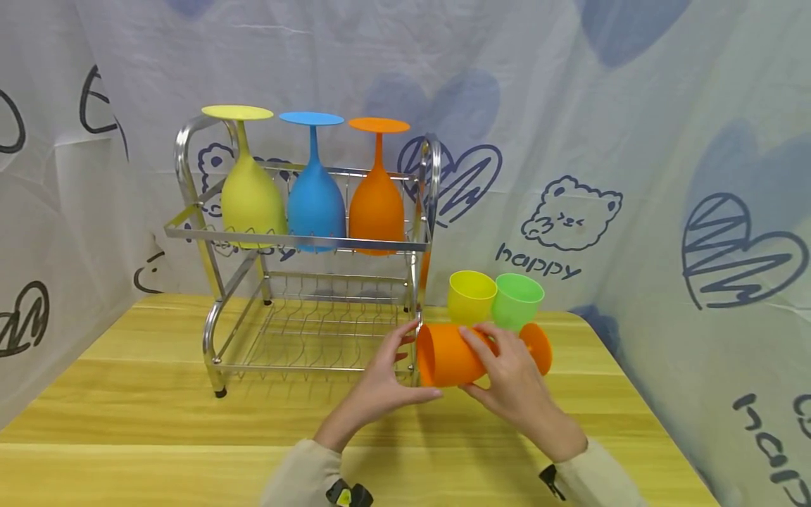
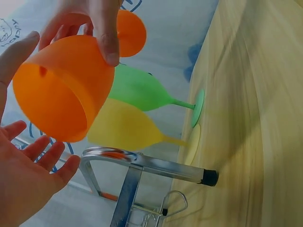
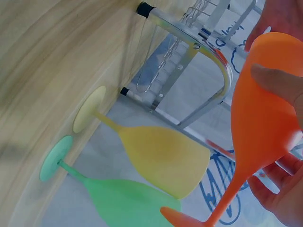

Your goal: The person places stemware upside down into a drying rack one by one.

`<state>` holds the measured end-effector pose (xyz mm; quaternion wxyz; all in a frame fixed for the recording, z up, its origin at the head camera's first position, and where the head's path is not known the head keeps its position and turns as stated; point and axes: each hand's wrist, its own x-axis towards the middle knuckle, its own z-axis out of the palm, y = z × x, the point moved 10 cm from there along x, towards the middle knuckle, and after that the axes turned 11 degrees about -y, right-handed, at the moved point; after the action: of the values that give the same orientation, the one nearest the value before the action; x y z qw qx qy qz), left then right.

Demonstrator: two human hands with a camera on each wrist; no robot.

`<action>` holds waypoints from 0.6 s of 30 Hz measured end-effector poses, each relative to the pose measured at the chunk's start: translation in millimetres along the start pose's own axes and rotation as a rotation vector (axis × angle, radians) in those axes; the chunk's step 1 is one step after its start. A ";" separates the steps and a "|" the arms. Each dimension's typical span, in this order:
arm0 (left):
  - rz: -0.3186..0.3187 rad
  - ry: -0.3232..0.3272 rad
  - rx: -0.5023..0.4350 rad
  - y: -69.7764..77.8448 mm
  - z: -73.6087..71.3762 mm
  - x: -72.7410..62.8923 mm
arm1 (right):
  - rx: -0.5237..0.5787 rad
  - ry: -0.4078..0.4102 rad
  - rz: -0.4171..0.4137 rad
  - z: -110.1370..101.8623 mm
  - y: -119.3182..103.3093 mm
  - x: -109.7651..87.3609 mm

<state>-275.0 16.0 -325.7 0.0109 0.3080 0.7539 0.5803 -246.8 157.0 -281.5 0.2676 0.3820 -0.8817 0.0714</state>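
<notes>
My right hand (image 1: 516,380) grips an orange wine glass (image 1: 451,355) by its bowl, thumb on one side and fingers on the other. The glass lies sideways in the air, its mouth facing left and its round foot to the right. Around the mouth, my left hand (image 1: 380,387) is spread with thumb and fingers apart; in the left wrist view its fingers (image 2: 49,158) look separate from the rim. Behind the held glass stand a yellow wine glass (image 1: 472,296) and a green wine glass (image 1: 518,299), both upright on the table.
A two-tier metal dish rack (image 1: 298,243) stands left of the hands. Its top tier carries upside-down yellow (image 1: 252,201), blue (image 1: 315,204) and orange (image 1: 376,208) wine glasses. Only wire shows on the lower tier (image 1: 317,331). Printed cloth hangs behind the wooden table (image 1: 127,394).
</notes>
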 end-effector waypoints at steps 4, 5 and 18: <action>-0.007 0.020 0.036 0.4 0.1 2.9 | -0.027 0.010 -0.030 -0.7 -5.2 0.3; -0.011 0.024 0.041 0.0 0.0 3.5 | -0.032 0.012 -0.036 -0.9 -6.3 0.4; 0.012 0.067 -0.123 -1.7 -4.4 5.1 | -0.073 0.040 -0.023 -8.6 -14.5 -0.1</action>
<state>-281.5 14.5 -324.0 0.0011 0.2915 0.7151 0.6354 -232.8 149.8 -275.4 0.2996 0.3807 -0.8737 0.0435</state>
